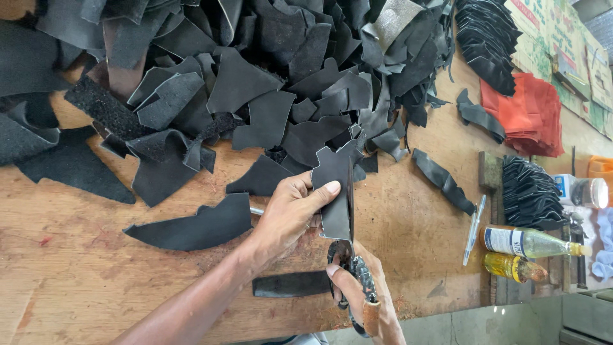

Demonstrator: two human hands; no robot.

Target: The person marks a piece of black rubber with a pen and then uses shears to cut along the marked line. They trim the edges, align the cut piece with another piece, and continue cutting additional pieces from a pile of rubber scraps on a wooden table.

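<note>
Wooden bench (76, 268); left hand (290, 214) pinches black leather piece (335, 191), right hand (361, 300) grips scissors (354, 268).

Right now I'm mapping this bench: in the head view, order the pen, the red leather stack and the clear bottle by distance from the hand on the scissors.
From the right hand:
1. Pen, just right of it.
2. Clear bottle, farther right.
3. Red leather stack, upper right.
</note>
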